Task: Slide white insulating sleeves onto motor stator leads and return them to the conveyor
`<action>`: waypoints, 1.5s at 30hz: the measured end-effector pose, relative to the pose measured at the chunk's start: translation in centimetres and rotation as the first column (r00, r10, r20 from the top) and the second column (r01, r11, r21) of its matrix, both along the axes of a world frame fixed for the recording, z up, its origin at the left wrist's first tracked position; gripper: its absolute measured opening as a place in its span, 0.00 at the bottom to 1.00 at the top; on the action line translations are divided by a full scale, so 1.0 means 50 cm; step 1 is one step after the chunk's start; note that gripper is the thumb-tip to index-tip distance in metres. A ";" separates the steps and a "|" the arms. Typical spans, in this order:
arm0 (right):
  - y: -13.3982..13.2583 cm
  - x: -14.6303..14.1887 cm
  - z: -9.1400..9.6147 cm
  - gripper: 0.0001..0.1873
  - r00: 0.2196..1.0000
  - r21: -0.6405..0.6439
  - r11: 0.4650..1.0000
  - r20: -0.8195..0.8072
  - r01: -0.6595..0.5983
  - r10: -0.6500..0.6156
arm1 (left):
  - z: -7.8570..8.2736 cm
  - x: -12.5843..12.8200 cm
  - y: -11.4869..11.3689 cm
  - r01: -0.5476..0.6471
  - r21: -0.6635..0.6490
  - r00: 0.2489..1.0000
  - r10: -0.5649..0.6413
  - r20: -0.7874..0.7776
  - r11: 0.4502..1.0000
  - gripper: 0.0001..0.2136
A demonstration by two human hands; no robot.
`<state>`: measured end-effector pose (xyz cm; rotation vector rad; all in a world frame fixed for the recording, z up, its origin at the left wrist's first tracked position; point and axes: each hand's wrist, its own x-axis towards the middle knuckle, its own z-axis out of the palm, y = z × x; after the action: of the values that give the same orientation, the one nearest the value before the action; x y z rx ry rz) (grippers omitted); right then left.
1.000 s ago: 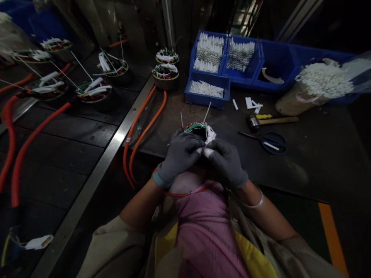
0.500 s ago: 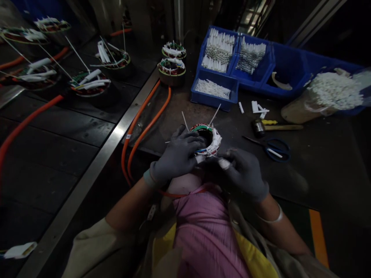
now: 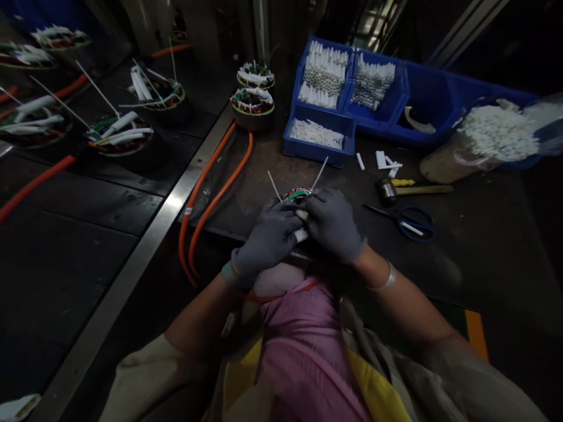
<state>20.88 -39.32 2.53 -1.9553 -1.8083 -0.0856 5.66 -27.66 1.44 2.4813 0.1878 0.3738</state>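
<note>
A motor stator (image 3: 297,194) with green and red windings sits at the near edge of the bench, mostly covered by my hands. Two thin white ties stick up from its far rim. My left hand (image 3: 273,234), in a grey glove, is closed around its left side. Over the right and near part of the ring lies my right hand (image 3: 333,224), also gloved, with its fingers bent together at the windings. What the right fingers pinch is hidden. White tape shows on fingertips between the two hands.
Blue bins (image 3: 323,73) of white sleeves and a small blue tray (image 3: 319,135) of short ties stand at the back. To the right are scissors (image 3: 416,224), a mallet (image 3: 389,191) and a bundle of white tubes (image 3: 497,135). Several stators (image 3: 123,138) and orange hoses (image 3: 190,217) are leftward.
My right hand has moved left and forward, from beside the stator onto it, covering its right side. My left hand stays on the stator. The whole view has shifted slightly.
</note>
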 end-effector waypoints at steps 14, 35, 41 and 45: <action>-0.334 0.283 0.029 0.11 0.767 -0.200 0.775 -0.131 0.600 -0.628 | 0.053 -0.005 0.069 0.311 -0.035 0.941 -0.312 -0.132 0.950 0.15; -0.298 0.341 0.075 0.20 0.798 -0.498 0.639 0.219 0.586 -0.561 | 0.059 0.001 0.059 0.303 -0.160 0.946 -0.316 -0.066 0.940 0.18; -0.338 0.251 -0.012 0.15 0.843 -0.537 0.652 0.282 0.535 -0.459 | 0.067 0.001 0.060 0.314 -0.143 0.943 -0.325 -0.065 0.939 0.15; -0.341 0.206 -0.033 0.13 0.888 -0.504 0.752 0.066 0.424 -0.456 | 0.076 0.001 0.037 0.256 -0.067 0.955 -0.263 -0.134 0.964 0.14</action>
<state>31.16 -56.39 0.86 -2.6996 -1.3739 0.3347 5.69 -25.81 5.25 2.4448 -0.0717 0.0805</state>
